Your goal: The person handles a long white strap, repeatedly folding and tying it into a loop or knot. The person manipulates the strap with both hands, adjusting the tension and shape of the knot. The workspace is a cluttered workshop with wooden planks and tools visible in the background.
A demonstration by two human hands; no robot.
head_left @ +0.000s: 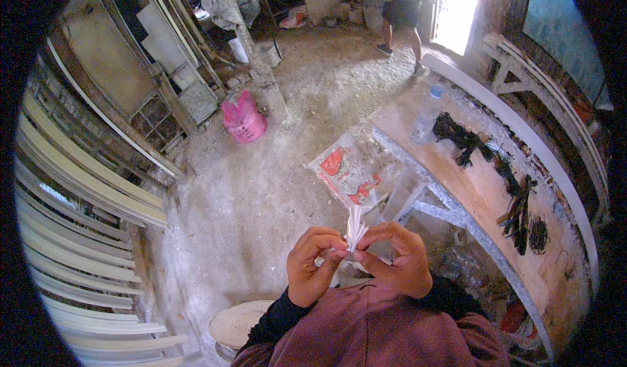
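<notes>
A small bunch of white strands or strips [354,226] stands upright in front of my chest, its loose ends pointing away from me. My left hand [313,264] pinches its lower part between thumb and fingers. From the other side my right hand [397,262] grips the same bunch, thumb and forefinger bent round it. The fingertips of both hands nearly meet at the base. Whether the strands are fibre, string or plastic I cannot tell.
To the right is a long wooden bench [450,171] with a clear bottle [424,120], dark fibre bundles [460,138] and a wire coil [538,234]. A printed sack [346,174] and a pink bag [243,120] lie on the floor. Long pale strips [85,253] are stacked left; a person [401,14] stands far off.
</notes>
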